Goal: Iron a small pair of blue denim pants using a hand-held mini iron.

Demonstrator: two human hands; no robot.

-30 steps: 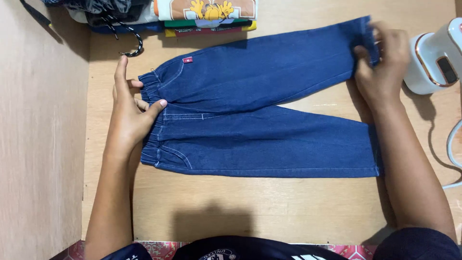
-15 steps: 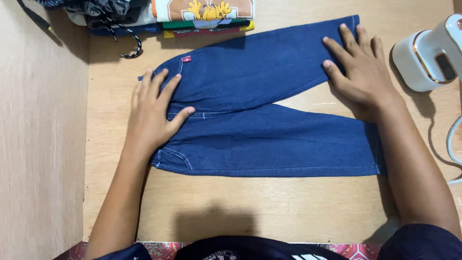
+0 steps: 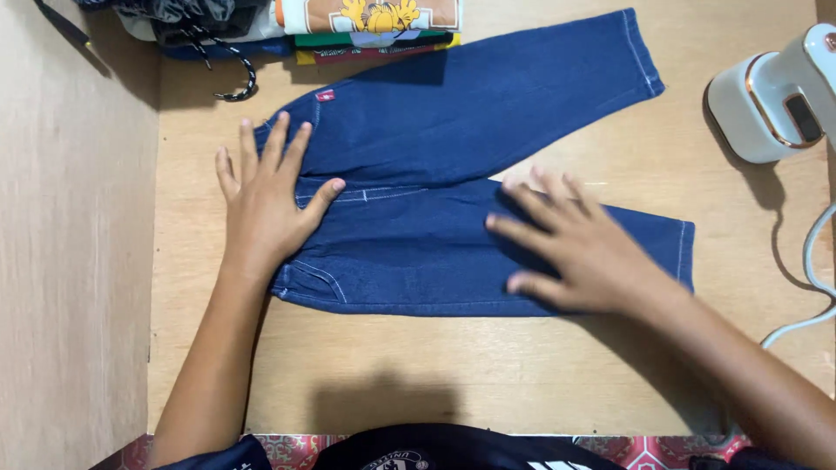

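A small pair of dark blue denim trousers lies flat on the wooden table, waistband to the left, legs spread toward the right. My left hand rests flat on the waistband with fingers spread. My right hand presses flat on the nearer leg, around its middle, fingers pointing left. The far leg angles up to the right with its hem free. Neither hand grips anything.
A stack of folded clothes sits at the table's far edge, with a dark garment and a striped drawstring beside it. A white handheld steam iron with its cord stands at the right. A wooden panel borders the left side.
My right hand has left the far leg's hem and come down onto the nearer leg. My left hand has shifted slightly left on the waistband. The far leg now lies angled farther up.
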